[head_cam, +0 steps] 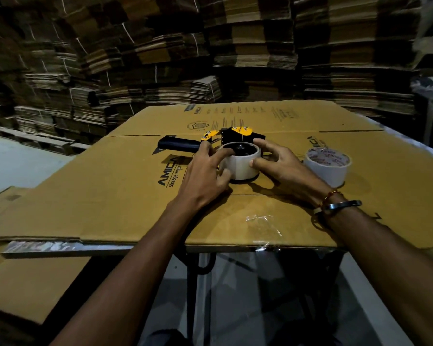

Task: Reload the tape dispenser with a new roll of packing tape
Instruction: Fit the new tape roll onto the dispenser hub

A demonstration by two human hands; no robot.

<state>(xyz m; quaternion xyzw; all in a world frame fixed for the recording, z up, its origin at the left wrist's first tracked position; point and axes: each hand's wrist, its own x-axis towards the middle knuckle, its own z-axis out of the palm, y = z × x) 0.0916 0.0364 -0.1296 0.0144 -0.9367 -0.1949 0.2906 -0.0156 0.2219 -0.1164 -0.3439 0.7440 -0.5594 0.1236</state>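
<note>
A black and yellow tape dispenser lies flat on a cardboard sheet, its black handle pointing left. A pale roll of packing tape sits on the dispenser's hub, the hub's bolt visible in its middle. My left hand grips the roll's left side, with one finger over its top rim. My right hand holds the roll's right side, thumb on the near wall and fingers curled round the far side. A second roll with a red-printed core stands to the right, untouched.
The cardboard sheet covers a folding table whose front edge is near me. A scrap of clear tape lies on the sheet near my right wrist. Tall stacks of flattened cartons fill the background. More cardboard lies low at left.
</note>
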